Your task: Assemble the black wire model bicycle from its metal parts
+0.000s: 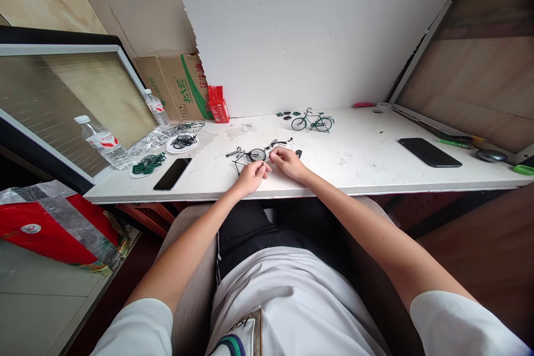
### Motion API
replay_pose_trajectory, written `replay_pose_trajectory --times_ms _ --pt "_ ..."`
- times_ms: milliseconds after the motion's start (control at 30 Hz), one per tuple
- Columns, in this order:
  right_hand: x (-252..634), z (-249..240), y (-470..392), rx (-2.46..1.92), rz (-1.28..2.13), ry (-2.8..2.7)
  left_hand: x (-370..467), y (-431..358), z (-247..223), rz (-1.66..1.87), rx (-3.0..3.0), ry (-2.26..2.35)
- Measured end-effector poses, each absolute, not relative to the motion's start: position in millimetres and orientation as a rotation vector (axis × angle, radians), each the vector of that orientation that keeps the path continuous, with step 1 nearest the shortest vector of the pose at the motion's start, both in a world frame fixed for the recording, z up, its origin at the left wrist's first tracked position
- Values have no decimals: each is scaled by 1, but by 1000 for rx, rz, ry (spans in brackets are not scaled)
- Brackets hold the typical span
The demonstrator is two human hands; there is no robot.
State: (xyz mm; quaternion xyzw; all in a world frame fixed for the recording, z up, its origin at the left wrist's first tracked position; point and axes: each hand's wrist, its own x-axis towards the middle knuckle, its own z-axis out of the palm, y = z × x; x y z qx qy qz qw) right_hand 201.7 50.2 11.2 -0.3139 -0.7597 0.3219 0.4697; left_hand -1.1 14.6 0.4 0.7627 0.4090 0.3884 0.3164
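Note:
My left hand point(251, 177) is closed with its fingertips pinched together, near the table's front edge. My right hand point(287, 161) is pinched too, its fingertips almost meeting the left ones. Between them there seems to be a tiny thin part, too small to name. Just behind the left hand is a partly assembled black model bicycle point(238, 163), with a spoked wheel point(256, 154) beside the left fingers; the hand hides some of it. Small black parts point(280, 142) lie behind the right hand. Farther back, a green model bicycle point(312, 121) stands upright.
Left on the white table point(354, 175) are plates of green parts point(148, 164) and black parts point(183, 141), a phone point(172, 173), bottles point(106, 143) and a red box point(218, 104). At right lie a black phone point(429, 152) and a mouse point(491, 156). A white board point(300, 39) stands behind.

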Motion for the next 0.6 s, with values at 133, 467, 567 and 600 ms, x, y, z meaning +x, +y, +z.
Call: replay_pose_trajectory --times_ms 133,467,567,600 --pt "202 9 53 -760 720 -1881 -1 14 1 1025 2011 1076" --pt "200 8 51 -847 768 -1875 -1 15 0 1026 2015 1075" --pt "200 10 49 -873 781 -1878 -1 16 -1 1029 2006 1074" --pt "200 10 49 -879 782 -1881 -1 16 -1 1030 2003 1073"
